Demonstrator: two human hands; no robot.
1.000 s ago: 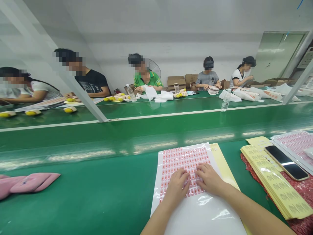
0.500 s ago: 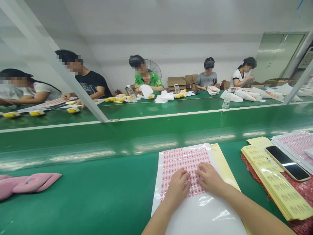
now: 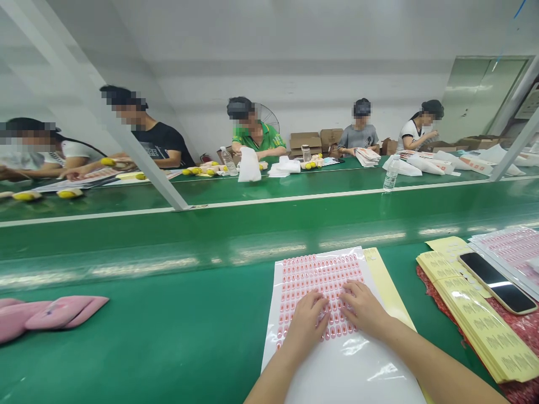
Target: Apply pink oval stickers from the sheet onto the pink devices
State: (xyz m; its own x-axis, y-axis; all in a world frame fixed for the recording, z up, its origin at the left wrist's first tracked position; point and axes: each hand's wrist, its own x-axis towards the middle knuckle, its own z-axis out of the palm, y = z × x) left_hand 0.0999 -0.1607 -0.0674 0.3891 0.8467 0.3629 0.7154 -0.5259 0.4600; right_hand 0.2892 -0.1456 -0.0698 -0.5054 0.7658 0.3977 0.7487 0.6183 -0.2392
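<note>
A glossy white sheet (image 3: 320,370) lies flat on the green table before me, with rows of small pink, nail-shaped stickers (image 3: 314,275) on its upper part. My left hand (image 3: 309,317) rests on the lower rows, fingers slightly curled and apart, with nothing held. Beside it my right hand (image 3: 362,306) touches the sheet with its fingers spread and bent, also holding nothing. The two thumbs point toward each other over the stickers. A yellow backing sheet (image 3: 387,280) shows from under the white sheet's right edge. Some stickers are hidden beneath both hands.
At right, a stack of yellow label sheets (image 3: 475,314) and a phone (image 3: 499,283) lie on red wrap, near more sticker sheets (image 3: 509,252). A pink cushioned item (image 3: 59,317) lies left. Beyond a raised ledge, several co-workers sit behind a water bottle (image 3: 391,174) and papers.
My hands stay in nearly the same place on the sheet. Across the table, the person in green has lowered a white sheet, and a person at left has lifted a yellow-topped item.
</note>
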